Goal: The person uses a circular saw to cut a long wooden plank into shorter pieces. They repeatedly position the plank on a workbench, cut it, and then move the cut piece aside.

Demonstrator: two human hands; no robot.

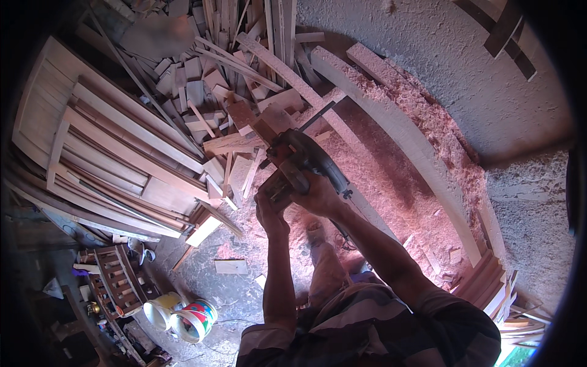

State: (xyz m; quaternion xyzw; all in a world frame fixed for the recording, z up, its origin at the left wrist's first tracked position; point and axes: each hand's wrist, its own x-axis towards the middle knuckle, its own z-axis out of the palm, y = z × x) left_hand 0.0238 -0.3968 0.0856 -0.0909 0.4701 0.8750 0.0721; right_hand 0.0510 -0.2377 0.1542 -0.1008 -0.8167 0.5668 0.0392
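Both of my hands are on a dark hand-held power tool (318,158) that looks like a circular saw. My right hand (319,197) is closed around its rear handle. Against the near left end of its body my left hand (270,213) is closed, fingers partly hidden. From the tool's far side a thin dark bar sticks out to the upper right. A short wooden block (264,131) shows at its front. Below and to the right runs a pale plank (371,211), partly covered by the tool and my right forearm. Where the tool touches the wood is hidden.
Offcuts (194,85) are heaped at the far left, beside stacked boards and panels (131,147). Long beams (403,125) lie on pink-lit shavings (397,177) along the rough wall (440,67). Two buckets (194,321) and a slatted wooden piece (116,278) stand at lower left.
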